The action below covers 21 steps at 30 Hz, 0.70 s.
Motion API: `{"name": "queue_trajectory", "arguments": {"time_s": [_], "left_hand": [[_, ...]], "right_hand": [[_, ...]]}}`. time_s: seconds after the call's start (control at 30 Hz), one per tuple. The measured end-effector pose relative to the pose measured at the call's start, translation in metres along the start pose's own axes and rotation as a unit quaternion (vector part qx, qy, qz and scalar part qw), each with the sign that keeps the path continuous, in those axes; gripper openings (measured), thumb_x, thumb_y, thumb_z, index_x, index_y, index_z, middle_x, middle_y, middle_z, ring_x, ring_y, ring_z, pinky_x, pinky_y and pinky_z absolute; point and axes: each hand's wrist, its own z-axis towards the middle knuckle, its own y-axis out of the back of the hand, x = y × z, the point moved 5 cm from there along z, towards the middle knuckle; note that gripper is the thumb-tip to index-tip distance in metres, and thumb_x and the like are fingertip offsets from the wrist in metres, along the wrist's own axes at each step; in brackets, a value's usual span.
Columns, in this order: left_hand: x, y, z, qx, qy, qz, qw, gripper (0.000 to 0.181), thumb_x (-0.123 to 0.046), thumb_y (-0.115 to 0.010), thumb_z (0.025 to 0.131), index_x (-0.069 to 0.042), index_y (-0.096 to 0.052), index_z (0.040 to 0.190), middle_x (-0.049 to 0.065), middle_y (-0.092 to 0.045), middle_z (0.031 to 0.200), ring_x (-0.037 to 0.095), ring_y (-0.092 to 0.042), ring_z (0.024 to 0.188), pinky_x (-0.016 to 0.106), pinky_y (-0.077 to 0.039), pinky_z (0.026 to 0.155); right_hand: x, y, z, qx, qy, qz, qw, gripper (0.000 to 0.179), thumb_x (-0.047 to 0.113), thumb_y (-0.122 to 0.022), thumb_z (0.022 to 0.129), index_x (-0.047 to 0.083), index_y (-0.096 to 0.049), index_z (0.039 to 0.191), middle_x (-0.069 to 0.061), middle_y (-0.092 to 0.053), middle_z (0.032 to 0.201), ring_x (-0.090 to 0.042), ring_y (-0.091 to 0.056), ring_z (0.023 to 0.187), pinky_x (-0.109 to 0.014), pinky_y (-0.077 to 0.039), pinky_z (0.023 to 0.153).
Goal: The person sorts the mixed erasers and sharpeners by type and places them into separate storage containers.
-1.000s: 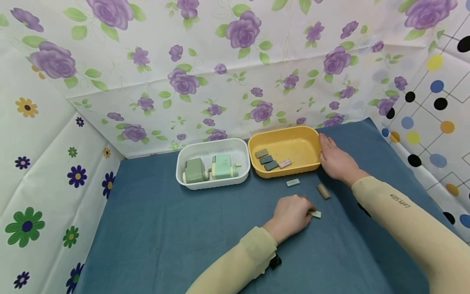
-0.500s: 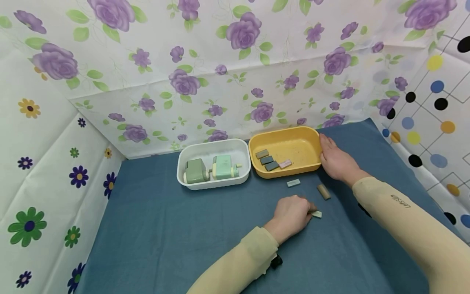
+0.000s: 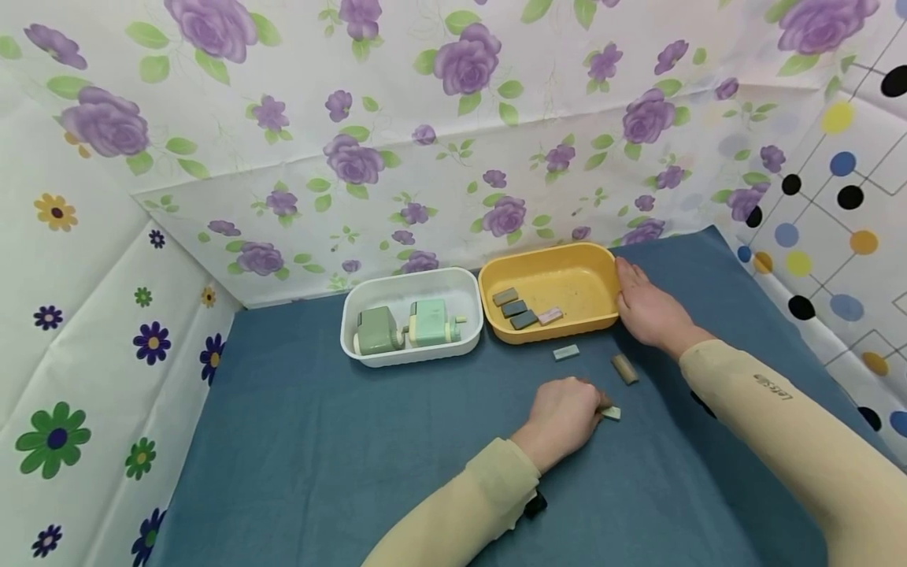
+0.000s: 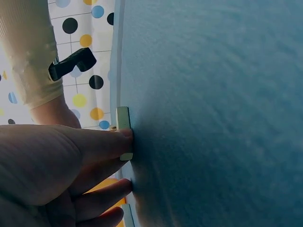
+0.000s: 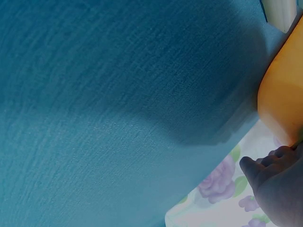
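Low at the middle right of the cloth, my left hand (image 3: 563,417) pinches a small pale green block, apparently an eraser (image 3: 612,413). The left wrist view shows the thumb across this eraser (image 4: 123,118) while it stays close to the cloth. My right hand (image 3: 648,303) rests with straight fingers against the right end of the yellow tray (image 3: 549,335). Inside that tray lie a tan eraser (image 3: 505,297), two dark grey erasers (image 3: 524,319) and a pink one. A light blue-grey eraser (image 3: 566,353) and a brown one (image 3: 624,369) lie on the cloth in front.
Left of the yellow tray, and touching or nearly touching it, is a white tray (image 3: 411,358). It holds a dark green pencil sharpener (image 3: 378,331) and a mint one (image 3: 428,323) with a crank. Patterned sheets (image 3: 425,181) border the blue cloth (image 3: 354,457) at the back and sides.
Almost nothing differs. Both hands keep their places, with the left still pinching the pale green eraser; only the head view shifts very slightly.
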Motion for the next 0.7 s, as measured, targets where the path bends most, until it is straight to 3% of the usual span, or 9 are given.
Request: {"name": "queue_trajectory", "arguments": {"time_s": [0.33,0.7], "left_hand": [[0.0007,-0.0016,-0.0013,0.004,0.006,0.024,0.9997,0.021,-0.035,-0.078,0.102,-0.043,-0.082,0.121,-0.018,-0.076,0.107,0.001,-0.07,0.089,0.02,-0.056,0.064],[0.0035,-0.0019,-0.0002,-0.006,-0.001,-0.004,1.0,0.021,-0.033,-0.079,0.1,-0.042,-0.083,0.119,-0.021,-0.077,0.11,0.0,-0.07,0.095,0.019,-0.057,0.069]], "right_hand": [[0.0009,0.0007,-0.0002,-0.006,0.005,0.004,1.0,0.068,0.021,-0.028,0.116,-0.003,0.008,0.168,-0.026,-0.001,0.176,-0.048,-0.005,0.161,-0.065,-0.014,0.127],[-0.0003,-0.0018,0.0005,-0.006,0.004,0.008,0.9999,0.068,0.021,-0.027,0.116,-0.001,0.008,0.169,-0.025,0.0,0.177,-0.048,-0.005,0.161,-0.066,-0.014,0.127]]}}
